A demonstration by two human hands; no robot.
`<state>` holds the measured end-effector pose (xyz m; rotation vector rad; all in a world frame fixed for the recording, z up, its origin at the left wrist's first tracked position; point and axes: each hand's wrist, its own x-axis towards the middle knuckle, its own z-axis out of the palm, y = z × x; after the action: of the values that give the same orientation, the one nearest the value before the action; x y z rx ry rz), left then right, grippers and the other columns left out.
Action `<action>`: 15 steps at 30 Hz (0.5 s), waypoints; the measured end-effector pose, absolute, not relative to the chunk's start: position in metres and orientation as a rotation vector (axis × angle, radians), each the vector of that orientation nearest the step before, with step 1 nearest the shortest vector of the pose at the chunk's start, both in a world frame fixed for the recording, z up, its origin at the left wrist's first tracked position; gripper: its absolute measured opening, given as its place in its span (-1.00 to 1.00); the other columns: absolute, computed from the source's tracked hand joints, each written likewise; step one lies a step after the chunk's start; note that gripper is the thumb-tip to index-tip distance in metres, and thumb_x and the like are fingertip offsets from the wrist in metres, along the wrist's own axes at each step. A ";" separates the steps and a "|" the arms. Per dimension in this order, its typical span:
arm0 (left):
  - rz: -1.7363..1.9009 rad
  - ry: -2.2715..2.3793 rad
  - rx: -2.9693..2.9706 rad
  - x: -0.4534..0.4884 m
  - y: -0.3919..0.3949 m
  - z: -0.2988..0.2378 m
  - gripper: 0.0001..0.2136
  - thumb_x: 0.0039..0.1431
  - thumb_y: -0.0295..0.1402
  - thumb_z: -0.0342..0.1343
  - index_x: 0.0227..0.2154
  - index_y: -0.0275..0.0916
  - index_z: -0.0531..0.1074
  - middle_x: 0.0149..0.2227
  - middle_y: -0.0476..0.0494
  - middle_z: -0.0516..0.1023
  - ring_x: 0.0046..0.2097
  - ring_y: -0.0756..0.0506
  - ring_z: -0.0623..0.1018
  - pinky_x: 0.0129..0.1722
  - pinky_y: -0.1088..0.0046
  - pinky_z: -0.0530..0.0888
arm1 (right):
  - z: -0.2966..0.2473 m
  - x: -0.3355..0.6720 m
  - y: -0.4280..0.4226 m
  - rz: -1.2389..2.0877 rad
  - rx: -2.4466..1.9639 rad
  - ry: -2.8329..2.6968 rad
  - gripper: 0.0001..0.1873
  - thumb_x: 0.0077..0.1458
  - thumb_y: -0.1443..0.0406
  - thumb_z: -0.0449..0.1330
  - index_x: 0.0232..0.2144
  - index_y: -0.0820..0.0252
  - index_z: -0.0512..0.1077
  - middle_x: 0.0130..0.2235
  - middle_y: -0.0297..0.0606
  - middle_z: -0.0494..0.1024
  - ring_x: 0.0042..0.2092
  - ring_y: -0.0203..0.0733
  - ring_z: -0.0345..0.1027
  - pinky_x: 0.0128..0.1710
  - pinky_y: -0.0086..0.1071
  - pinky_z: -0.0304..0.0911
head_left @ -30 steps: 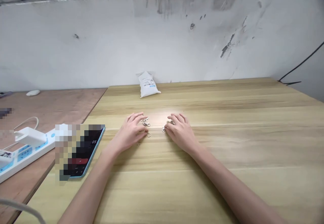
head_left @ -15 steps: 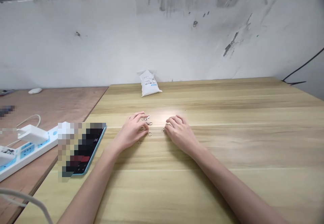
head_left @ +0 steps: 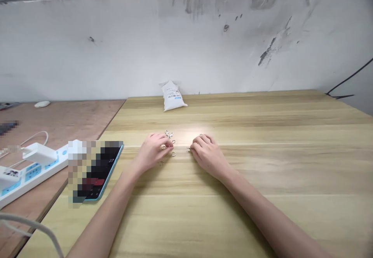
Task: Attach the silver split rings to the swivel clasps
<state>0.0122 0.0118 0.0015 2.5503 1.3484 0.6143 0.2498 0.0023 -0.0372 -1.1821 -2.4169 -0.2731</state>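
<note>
Our left hand (head_left: 152, 151) curls among small metal rings (head_left: 173, 154) on the tabletop (head_left: 233, 219), clasps (head_left: 171, 135) just beyond; our right hand (head_left: 208, 155) bunches at a metal piece (head_left: 188, 148); we cannot tell if either pinches anything

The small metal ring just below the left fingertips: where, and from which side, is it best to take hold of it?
Pinch the ring by opposite edges, probably best from above and the right: it looks thin and flat on the table, and the left hand is close at its upper left.
</note>
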 end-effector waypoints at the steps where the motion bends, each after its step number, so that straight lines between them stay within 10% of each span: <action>1: 0.606 1.354 2.538 0.012 0.012 0.001 -0.86 0.26 -0.34 0.05 -0.39 -0.19 0.46 -0.37 -0.05 0.55 -0.24 -0.12 0.49 -0.15 0.30 0.32 | -0.037 0.250 0.002 -0.267 -1.180 -2.416 -0.76 0.31 0.38 0.01 -0.35 0.19 0.45 -0.23 -0.17 0.52 -0.11 -0.12 0.31 0.06 -0.19 0.08; 15: 0.692 1.381 2.120 0.012 0.010 0.000 -0.81 0.25 -0.22 0.04 -0.32 -0.20 0.49 -0.33 -0.07 0.63 -0.27 -0.10 0.59 -0.23 0.40 0.48 | -0.037 0.249 0.001 -0.222 -1.163 -2.400 -0.77 0.30 0.37 0.01 -0.35 0.18 0.44 -0.23 -0.19 0.52 -0.10 -0.12 0.32 0.10 -0.17 0.08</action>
<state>0.0116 0.0097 -0.0002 2.1202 1.3812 0.6918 0.2491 0.0009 -0.0372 -1.1632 -2.3997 -0.2223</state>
